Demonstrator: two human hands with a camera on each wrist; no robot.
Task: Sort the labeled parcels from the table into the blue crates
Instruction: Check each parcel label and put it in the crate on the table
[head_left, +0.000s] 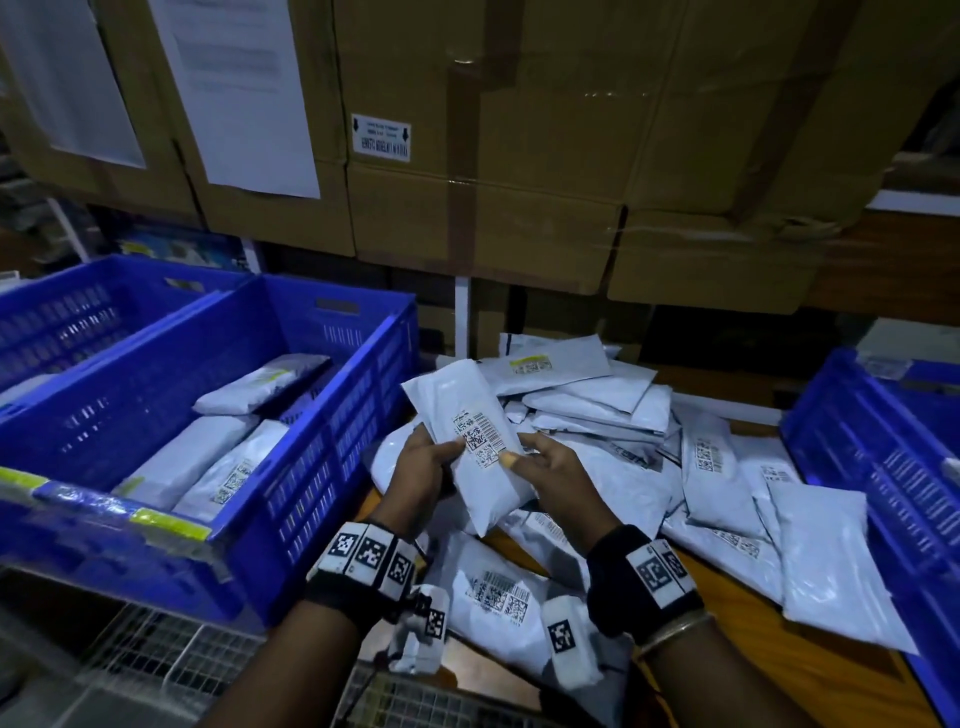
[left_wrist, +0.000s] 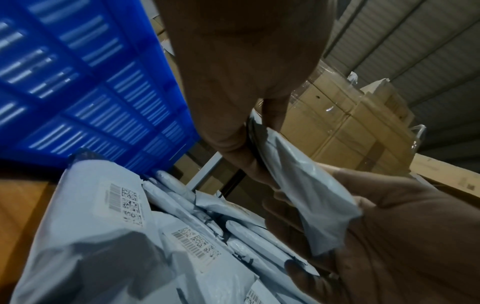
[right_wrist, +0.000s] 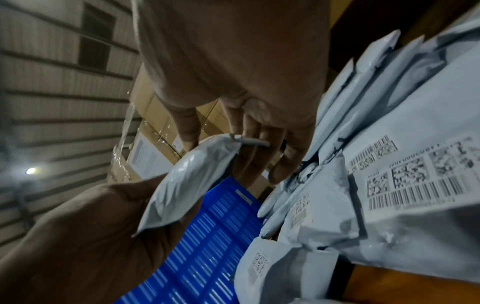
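Note:
I hold one white labeled parcel (head_left: 475, 452) up over the pile, barcode label facing me. My left hand (head_left: 441, 460) grips its left edge, thumb on the front and fingers behind. My right hand (head_left: 524, 460) pinches its right edge, thumb at the label. The left wrist view shows the parcel (left_wrist: 306, 185) edge-on between my left hand (left_wrist: 249, 131) and right hand (left_wrist: 389, 236). In the right wrist view my right hand (right_wrist: 233, 139) has its thumb and fingers on either side of the parcel (right_wrist: 189, 181). A blue crate (head_left: 322, 467) with several parcels inside stands just left.
Several more labeled parcels (head_left: 649, 467) lie heaped on the wooden table (head_left: 779, 660). A second blue crate (head_left: 78, 312) sits behind the left one, and another blue crate (head_left: 872, 457) stands at the right. Stacked cardboard boxes (head_left: 519, 182) rise behind. A wire rack (head_left: 171, 660) is below left.

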